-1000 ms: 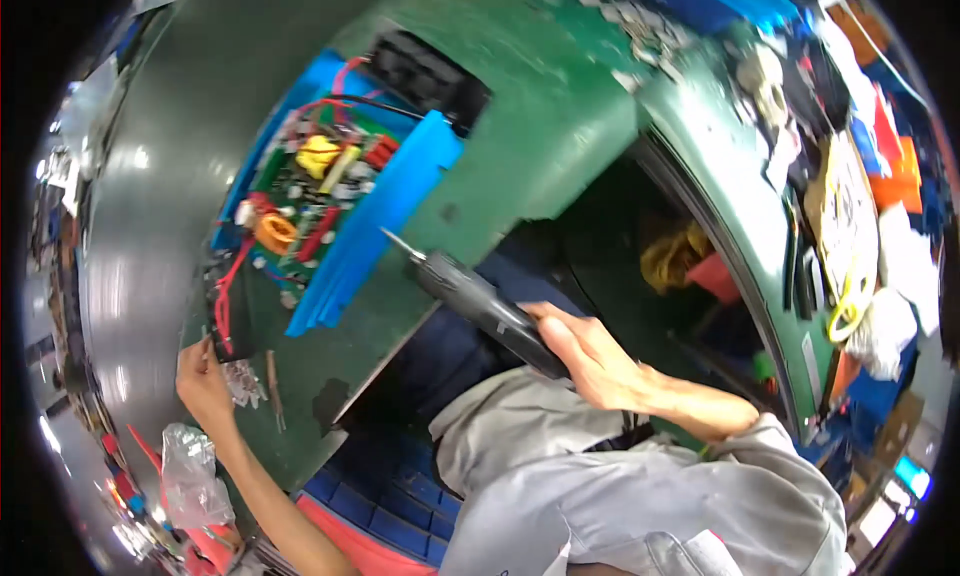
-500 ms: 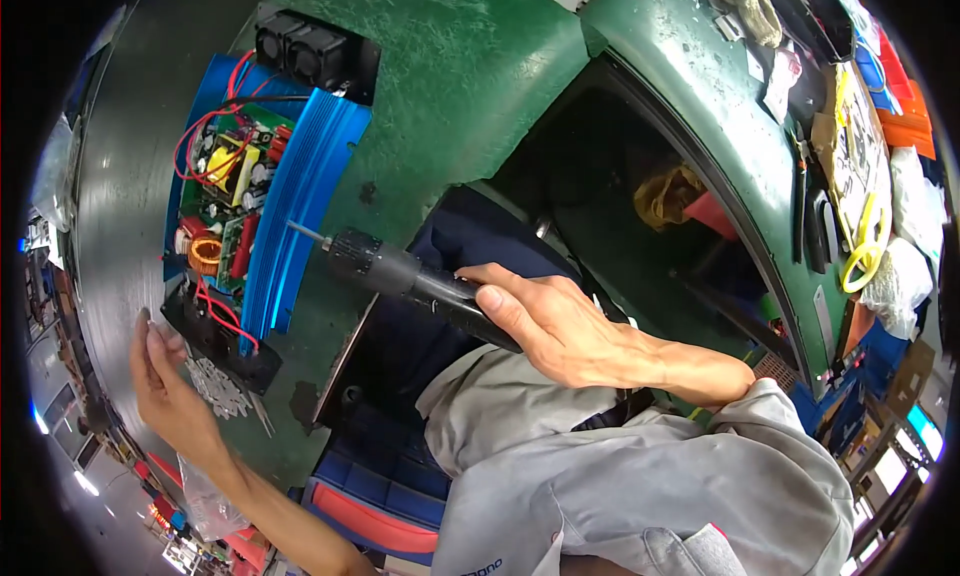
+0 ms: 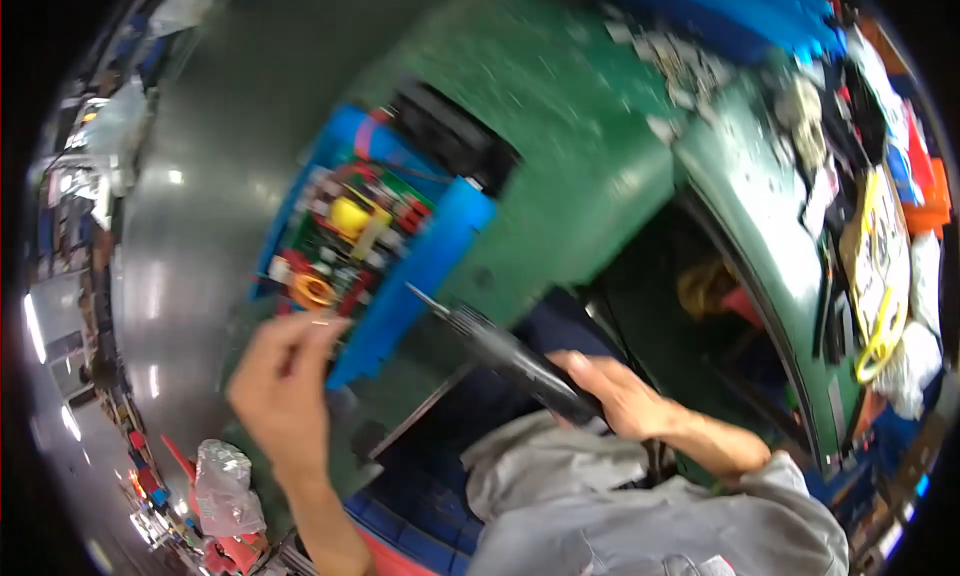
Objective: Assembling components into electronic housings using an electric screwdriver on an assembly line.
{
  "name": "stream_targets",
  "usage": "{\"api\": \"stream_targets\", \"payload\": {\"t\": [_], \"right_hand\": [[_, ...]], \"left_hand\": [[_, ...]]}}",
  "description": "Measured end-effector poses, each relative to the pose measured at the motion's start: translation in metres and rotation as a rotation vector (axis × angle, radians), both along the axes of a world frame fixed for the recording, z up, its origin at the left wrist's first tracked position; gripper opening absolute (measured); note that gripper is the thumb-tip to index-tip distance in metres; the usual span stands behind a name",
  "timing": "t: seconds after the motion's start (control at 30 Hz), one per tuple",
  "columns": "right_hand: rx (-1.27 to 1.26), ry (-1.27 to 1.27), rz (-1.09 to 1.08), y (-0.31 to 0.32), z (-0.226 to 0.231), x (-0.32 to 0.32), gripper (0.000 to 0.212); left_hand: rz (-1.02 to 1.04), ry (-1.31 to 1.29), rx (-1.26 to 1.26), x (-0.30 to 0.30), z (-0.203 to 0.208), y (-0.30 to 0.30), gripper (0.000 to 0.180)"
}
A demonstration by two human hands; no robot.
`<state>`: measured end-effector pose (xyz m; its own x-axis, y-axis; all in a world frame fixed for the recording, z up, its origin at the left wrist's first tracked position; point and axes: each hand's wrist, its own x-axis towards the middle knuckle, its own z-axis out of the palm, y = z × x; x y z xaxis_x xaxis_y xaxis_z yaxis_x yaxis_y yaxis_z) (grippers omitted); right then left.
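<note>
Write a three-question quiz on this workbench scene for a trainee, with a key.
1. Which of the person's hands holds the black screwdriver?
2. True or false: a lid covers the circuit board.
3. Choose one. The ring-shaped coil near the left hand is: A) orange, B) green, C) white.

Key:
1. The right hand.
2. False: the board lies open to view inside the blue case.
3. A.
</note>
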<state>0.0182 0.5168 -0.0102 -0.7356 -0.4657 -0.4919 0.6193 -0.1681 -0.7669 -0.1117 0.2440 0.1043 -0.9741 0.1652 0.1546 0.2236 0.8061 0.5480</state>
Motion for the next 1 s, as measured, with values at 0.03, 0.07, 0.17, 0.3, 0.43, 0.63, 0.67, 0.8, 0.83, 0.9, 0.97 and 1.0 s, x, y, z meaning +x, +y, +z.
{"api": "stream_targets", "payload": {"t": [0.03,0.07,0.17,0.3,0.43,0.63,0.67,0.8,0.83,0.9,0.97,1.0], "right_hand": [[-0.031,-0.083,-0.053,-0.005,-0.002,0.003,0.068],[-0.044,-0.073,-0.04,-0.005,-0.004,0.007,0.068],[-0.069,-0.102,-0.018,-0.004,-0.001,0.01,0.069],[-0.052,-0.122,0.037,-0.003,0.0,0.012,0.071],[-0.052,-0.154,0.066,0.0,0.009,0.004,0.076],[-0.105,-0.243,0.085,0.005,0.013,-0.001,0.08],[-0.127,-0.253,0.079,0.003,0.015,-0.002,0.08],[-0.143,-0.256,0.083,0.002,0.014,0.001,0.079],[-0.154,-0.277,0.067,0.0,0.014,0.002,0.079],[-0.16,-0.309,0.053,-0.001,0.014,0.004,0.078],[-0.189,-0.313,0.051,0.0,0.013,0.005,0.078],[-0.187,-0.318,0.05,0.001,0.012,0.006,0.078]], "left_hand": [[0.007,-0.046,0.021,-0.003,-0.005,0.005,0.013],[0.016,-0.097,0.042,-0.003,-0.007,0.007,0.016],[-0.039,-0.175,0.118,-0.003,-0.008,0.007,0.025],[-0.008,-0.108,0.11,-0.003,-0.003,0.016,0.026],[-0.126,-0.05,-0.059,-0.009,0.004,0.018,0.017],[-0.263,0.041,-0.323,-0.022,-0.01,0.02,0.022],[-0.26,0.088,-0.342,-0.022,-0.014,0.021,0.022],[-0.28,0.199,-0.305,-0.031,-0.02,0.017,0.021],[-0.266,0.15,-0.286,-0.03,-0.021,0.017,0.021],[-0.291,0.106,-0.277,-0.038,-0.018,0.02,0.019],[-0.324,0.017,-0.25,-0.042,-0.014,0.021,0.016],[-0.324,0.012,-0.247,-0.041,-0.016,0.021,0.016]]}}
